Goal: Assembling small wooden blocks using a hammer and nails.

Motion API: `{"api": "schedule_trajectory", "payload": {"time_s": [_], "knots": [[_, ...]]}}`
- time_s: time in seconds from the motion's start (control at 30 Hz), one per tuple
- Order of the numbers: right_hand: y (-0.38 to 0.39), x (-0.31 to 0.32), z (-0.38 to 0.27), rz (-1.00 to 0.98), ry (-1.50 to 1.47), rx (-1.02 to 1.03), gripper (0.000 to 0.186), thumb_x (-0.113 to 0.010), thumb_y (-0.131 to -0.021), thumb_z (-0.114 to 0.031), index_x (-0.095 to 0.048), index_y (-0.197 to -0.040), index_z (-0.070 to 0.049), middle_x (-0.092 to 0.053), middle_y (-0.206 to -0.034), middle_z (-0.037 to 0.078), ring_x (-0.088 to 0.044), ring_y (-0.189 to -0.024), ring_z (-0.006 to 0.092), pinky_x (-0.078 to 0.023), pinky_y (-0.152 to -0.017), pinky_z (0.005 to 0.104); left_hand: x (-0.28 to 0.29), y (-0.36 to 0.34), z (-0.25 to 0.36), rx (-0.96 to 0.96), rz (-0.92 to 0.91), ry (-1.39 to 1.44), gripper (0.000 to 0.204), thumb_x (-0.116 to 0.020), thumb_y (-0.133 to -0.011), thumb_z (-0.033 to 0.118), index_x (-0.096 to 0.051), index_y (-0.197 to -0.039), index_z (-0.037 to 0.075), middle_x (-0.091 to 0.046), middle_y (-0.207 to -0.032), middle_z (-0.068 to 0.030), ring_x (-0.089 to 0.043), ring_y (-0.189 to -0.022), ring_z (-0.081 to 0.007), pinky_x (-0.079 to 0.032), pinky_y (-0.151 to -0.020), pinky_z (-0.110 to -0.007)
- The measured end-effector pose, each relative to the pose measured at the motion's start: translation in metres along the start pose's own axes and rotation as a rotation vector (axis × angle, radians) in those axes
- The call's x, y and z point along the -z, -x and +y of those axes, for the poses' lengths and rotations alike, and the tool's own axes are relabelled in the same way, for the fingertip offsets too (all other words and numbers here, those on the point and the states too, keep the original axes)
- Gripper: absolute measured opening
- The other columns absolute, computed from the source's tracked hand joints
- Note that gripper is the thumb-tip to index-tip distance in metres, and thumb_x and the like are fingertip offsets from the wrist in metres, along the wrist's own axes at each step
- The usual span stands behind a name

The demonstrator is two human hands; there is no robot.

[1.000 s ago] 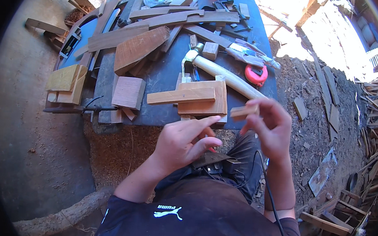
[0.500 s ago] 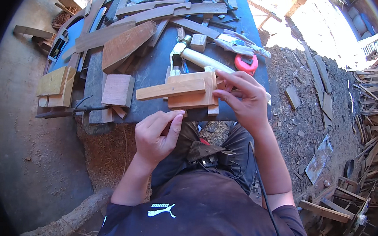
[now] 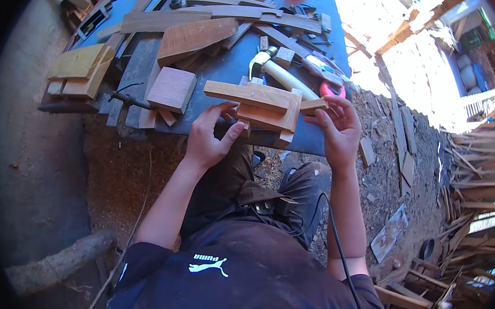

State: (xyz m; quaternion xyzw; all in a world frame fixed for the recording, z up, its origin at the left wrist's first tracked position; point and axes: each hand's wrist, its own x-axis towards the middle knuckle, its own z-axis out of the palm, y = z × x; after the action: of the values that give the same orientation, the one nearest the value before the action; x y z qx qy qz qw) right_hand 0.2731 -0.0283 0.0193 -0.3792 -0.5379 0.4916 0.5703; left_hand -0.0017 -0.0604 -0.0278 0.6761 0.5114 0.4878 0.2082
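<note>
A small wooden assembly [image 3: 268, 117] stands at the near edge of the work table, with a long light strip [image 3: 246, 95] lying across its thicker block. My left hand [image 3: 207, 134] is at its left end, thumb and curled fingers around a small wooden foot [image 3: 243, 128] under the block; the contact is partly hidden. At the other end, my right hand [image 3: 341, 130] pinches a short wooden piece [image 3: 313, 105] between thumb and fingers, and this piece meets the assembly's right side. Just behind lies a claw hammer [image 3: 288, 76] with a pale handle.
A pinkish wood block [image 3: 172, 89] and a metal clamp [image 3: 129, 100] are left of my hands. Behind them are a broad brown board [image 3: 195, 39] and several stacked strips. A red tape measure [image 3: 332, 90] sits right of the hammer. Scrap wood [image 3: 478, 172] is piled at far right.
The view has shifted, so the table sits higher and further right. My left hand has moved up from below the assembly to its left end. My right fingers have shifted outward along the short piece.
</note>
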Motion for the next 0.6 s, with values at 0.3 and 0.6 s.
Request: {"api": "schedule_trajectory", "payload": {"time_s": [0.3,0.6], "knots": [[0.006,0.001,0.033,-0.055,-0.013,0.077,0.02,-0.072,-0.097,-0.004,-0.065,-0.115,0.001,-0.067,-0.119,0.009,-0.069,-0.108,0.0194,-0.065,-0.086,0.0362,0.006,-0.005,-0.012,0.145,-0.211,0.112,0.068,-0.081,-0.089,0.048,-0.063,-0.14,0.006,-0.079,-0.102,-0.0122,-0.075,-0.096,-0.0196,-0.055,-0.087,-0.034],[-0.006,0.004,0.011,-0.209,0.197,0.068,0.025,-0.076,-0.094,-0.005,-0.074,-0.118,0.001,-0.073,-0.113,0.01,-0.069,-0.098,0.0148,-0.059,-0.078,0.0294,0.004,-0.005,-0.022,0.096,-0.239,0.053,0.065,-0.08,-0.092,0.045,-0.063,-0.138,0.003,-0.08,-0.104,-0.0119,-0.074,-0.096,-0.0174,-0.054,-0.089,-0.032]]}}
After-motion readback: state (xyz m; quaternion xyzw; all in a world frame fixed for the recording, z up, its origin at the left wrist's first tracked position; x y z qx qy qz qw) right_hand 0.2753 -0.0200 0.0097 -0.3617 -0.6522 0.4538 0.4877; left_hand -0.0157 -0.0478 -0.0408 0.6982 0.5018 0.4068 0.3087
